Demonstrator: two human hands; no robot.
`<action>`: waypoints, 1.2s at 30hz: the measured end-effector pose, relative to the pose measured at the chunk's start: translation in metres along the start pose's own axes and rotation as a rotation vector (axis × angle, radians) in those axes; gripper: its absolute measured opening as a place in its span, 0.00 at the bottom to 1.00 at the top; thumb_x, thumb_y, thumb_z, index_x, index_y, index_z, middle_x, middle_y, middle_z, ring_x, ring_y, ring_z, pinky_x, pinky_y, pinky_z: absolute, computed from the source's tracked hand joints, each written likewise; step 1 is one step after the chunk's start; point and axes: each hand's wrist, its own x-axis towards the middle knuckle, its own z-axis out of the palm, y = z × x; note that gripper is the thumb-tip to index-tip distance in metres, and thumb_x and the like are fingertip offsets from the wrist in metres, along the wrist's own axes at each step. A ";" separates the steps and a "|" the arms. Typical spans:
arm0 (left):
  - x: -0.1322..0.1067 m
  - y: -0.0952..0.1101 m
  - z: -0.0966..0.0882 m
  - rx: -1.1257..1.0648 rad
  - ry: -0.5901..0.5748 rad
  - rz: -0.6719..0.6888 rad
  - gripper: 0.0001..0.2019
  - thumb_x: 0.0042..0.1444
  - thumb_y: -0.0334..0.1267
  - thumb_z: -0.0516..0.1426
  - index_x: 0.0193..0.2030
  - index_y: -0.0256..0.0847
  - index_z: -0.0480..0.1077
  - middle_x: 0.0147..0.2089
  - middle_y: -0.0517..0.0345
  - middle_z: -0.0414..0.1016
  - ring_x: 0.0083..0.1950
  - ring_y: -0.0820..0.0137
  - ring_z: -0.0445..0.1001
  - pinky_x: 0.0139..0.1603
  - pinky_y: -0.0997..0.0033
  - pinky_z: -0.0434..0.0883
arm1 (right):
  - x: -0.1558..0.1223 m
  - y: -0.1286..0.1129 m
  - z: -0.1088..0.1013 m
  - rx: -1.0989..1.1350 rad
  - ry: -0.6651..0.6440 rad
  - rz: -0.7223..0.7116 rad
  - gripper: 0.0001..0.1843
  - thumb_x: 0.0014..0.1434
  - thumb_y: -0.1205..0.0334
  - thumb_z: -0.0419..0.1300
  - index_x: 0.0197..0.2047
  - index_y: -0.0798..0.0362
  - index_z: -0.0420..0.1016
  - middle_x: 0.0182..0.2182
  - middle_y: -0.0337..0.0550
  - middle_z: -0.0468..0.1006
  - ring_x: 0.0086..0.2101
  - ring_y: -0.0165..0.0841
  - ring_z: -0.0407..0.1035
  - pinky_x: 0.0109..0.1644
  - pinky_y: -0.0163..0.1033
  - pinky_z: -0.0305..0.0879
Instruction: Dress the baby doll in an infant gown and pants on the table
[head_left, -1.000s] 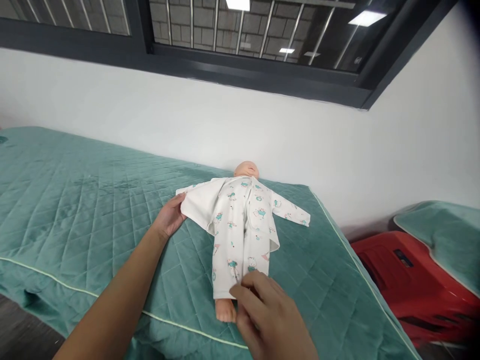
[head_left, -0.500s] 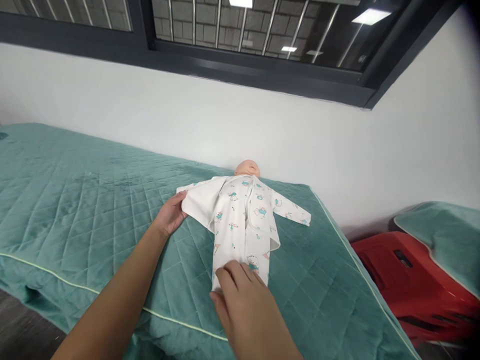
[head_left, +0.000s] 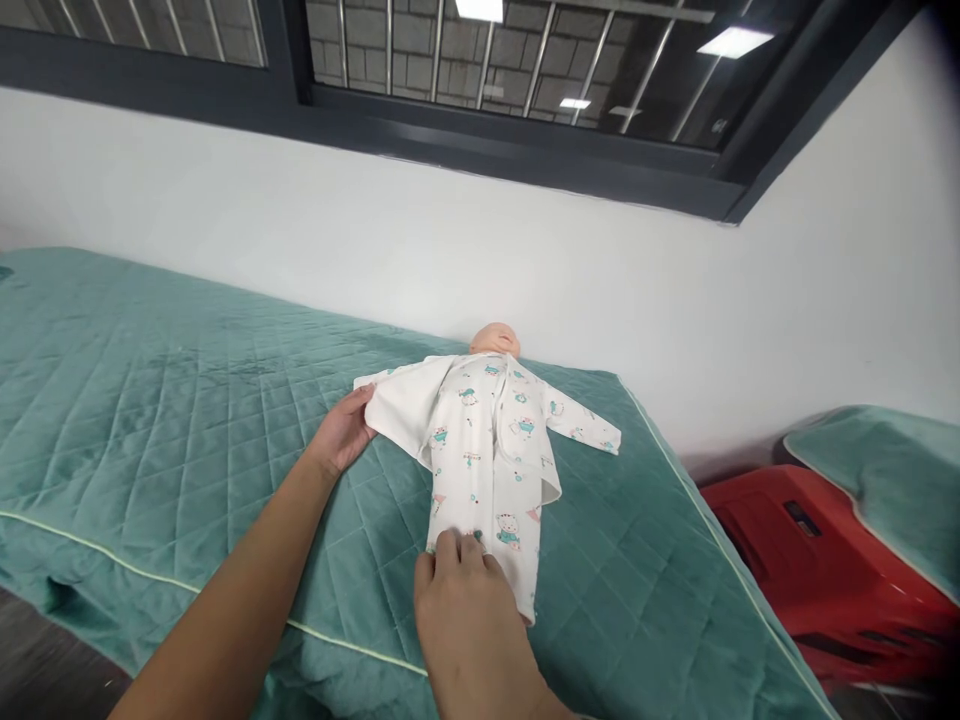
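1. Nearest, at lower centre, the right hand (head_left: pixel 469 610) lies palm down with bent fingers over the lower end of the white printed trousers (head_left: pixel 517 570); whether it grips the cloth or only rests there is hidden.
2. From this hand, the doll (head_left: pixel 496 340) stretches away toward the middle of the frame: its long axis runs almost straight up the picture, leaning slightly right, legs at the near end, head at the far end.
3. The right hand is thus the nearer one to the legs, in line with that axis; the left hand (head_left: pixel 345 428) is nearer to the upper body, off to its left.
4. At centre left, the left hand pinches the edge of the printed jacket (head_left: pixel 525 425), whose plain white flap spreads sideways, across the axis. The opposite sleeve (head_left: pixel 581 420) points out to the right.
5. Beneath everything is the green quilted cover (head_left: pixel 225 440); at right, beyond its edge, sits a red plastic piece (head_left: pixel 795 550).
6. Farthest, the doll's head lies close to the white wall (head_left: pixel 450 240), below the dark window frame (head_left: pixel 510 150).
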 end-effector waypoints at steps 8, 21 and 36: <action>0.000 0.000 0.000 0.003 0.010 -0.001 0.18 0.61 0.34 0.59 0.58 0.35 0.72 0.55 0.47 0.78 0.55 0.60 0.77 0.58 0.63 0.75 | 0.005 0.016 -0.026 0.100 -0.042 -0.202 0.08 0.57 0.75 0.57 0.36 0.55 0.75 0.33 0.50 0.77 0.37 0.41 0.72 0.41 0.46 0.68; -0.001 0.000 -0.001 0.006 -0.005 -0.003 0.20 0.61 0.36 0.59 0.59 0.35 0.71 0.56 0.48 0.78 0.55 0.61 0.77 0.59 0.63 0.74 | 0.009 0.026 -0.057 0.375 -0.134 -0.382 0.07 0.64 0.65 0.55 0.39 0.51 0.75 0.39 0.44 0.78 0.40 0.37 0.71 0.45 0.45 0.70; 0.002 -0.002 -0.004 0.020 -0.005 -0.005 0.20 0.60 0.38 0.60 0.58 0.36 0.71 0.54 0.49 0.79 0.53 0.61 0.78 0.57 0.62 0.74 | 0.039 0.064 -0.028 0.391 -0.103 -0.203 0.34 0.67 0.52 0.55 0.69 0.64 0.58 0.72 0.56 0.44 0.71 0.46 0.38 0.73 0.55 0.45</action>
